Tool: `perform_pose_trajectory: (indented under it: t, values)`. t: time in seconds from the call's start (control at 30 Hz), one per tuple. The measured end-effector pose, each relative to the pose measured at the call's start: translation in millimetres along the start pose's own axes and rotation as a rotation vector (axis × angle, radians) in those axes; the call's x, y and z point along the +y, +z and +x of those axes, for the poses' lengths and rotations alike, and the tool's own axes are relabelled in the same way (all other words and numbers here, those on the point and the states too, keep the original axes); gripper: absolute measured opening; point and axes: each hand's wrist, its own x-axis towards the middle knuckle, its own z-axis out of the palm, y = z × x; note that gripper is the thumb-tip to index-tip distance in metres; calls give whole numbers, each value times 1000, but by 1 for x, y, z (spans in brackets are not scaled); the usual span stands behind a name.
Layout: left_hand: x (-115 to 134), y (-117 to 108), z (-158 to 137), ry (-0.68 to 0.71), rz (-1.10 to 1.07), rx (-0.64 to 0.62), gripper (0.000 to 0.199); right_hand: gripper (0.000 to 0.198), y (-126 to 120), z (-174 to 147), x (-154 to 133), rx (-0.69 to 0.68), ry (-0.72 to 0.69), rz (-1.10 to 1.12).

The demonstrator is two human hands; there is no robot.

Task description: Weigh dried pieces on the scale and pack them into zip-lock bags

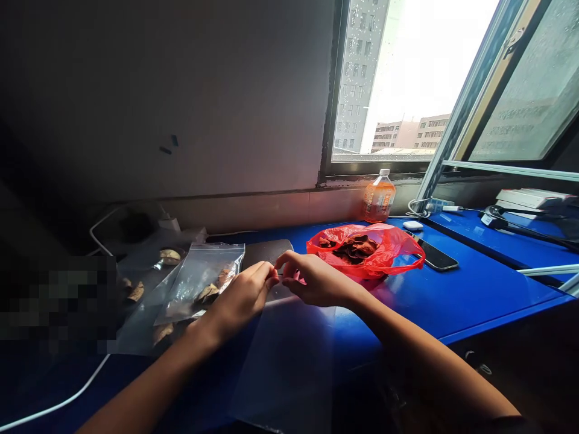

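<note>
A clear plastic bag lies toward me over the table's front, its top edge at my fingers. My left hand pinches that edge between thumb and fingertips. Close beside it, my right hand has thumb and forefinger curled to the same edge, the fingertips almost touching those of the left. Just beyond my right hand, a red plastic bag stands open with dried brown pieces inside. To the left of my left hand lies a clear zip bag holding some pale brown dried pieces.
On the blue table a phone and a white earbud case lie right of the red bag. An orange drink bottle stands by the window. A dark flat object lies behind my hands. A white cable runs at left.
</note>
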Motion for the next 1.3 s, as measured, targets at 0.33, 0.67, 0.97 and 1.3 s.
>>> perform_pose_trajectory:
  t: [0.33,0.67,0.97,1.3]
  values:
    - [2,6,-3,61,41,-2,20,28,7,0,-3,-14,29,12]
    - [6,2,-2,62,73,16,25,28,24,3,-2,145,70,-51]
    - [9,-13,-1,149,143,102,22,16,22,4,-5,225,50,-8]
    - [5,-36,1,48,197,348,15,10,-2,6,7,324,-4,30]
